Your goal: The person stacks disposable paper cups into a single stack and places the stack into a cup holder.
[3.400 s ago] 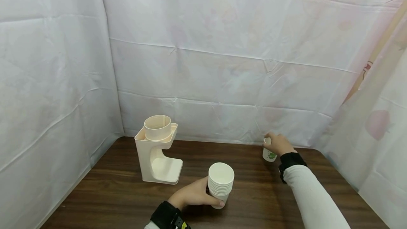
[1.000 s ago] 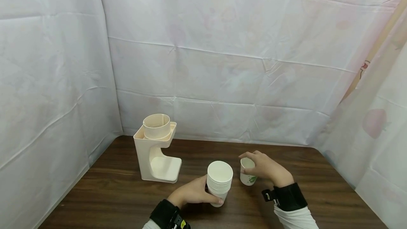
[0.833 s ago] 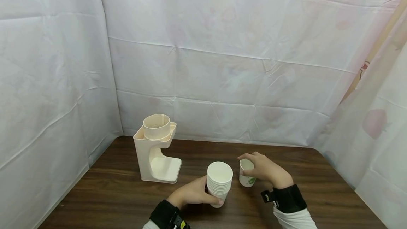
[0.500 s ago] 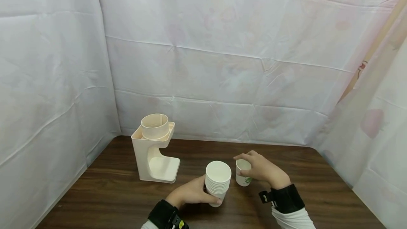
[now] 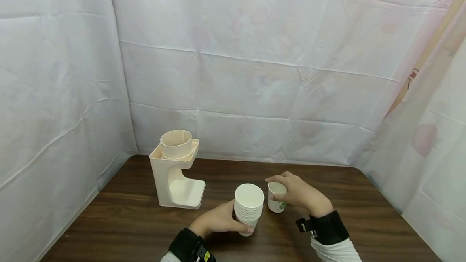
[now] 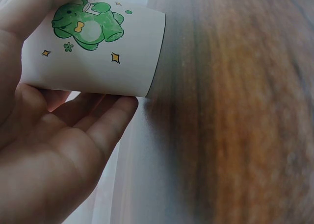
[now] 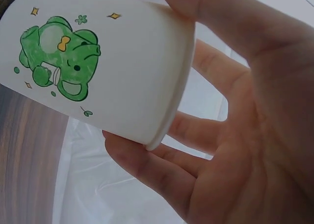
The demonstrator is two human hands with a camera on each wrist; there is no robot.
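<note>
A stack of several white paper cups (image 5: 249,205) stands mouth up on the brown table, and my left hand (image 5: 220,218) grips it low down from the left. The left wrist view gives a close look at the lowest paper cup (image 6: 105,69), printed with a green elephant; its base is at the tabletop. Just right of the stack, my right hand (image 5: 301,194) pinches a single paper cup (image 5: 274,206) near its rim. In the right wrist view this single paper cup (image 7: 135,72) shows the same elephant print, with thumb and a fingertip on opposite sides.
A cream-coloured stand (image 5: 164,181) with a round ring on top (image 5: 177,144) and a flat foot stands left of the stack. White curtains (image 5: 233,84) hang behind and beside the wooden table (image 5: 109,221).
From the far right of the table, my right hand has brought the single cup left and nearer, beside the stack. Lately it shifts only slightly. My left hand keeps hold of the stack.
</note>
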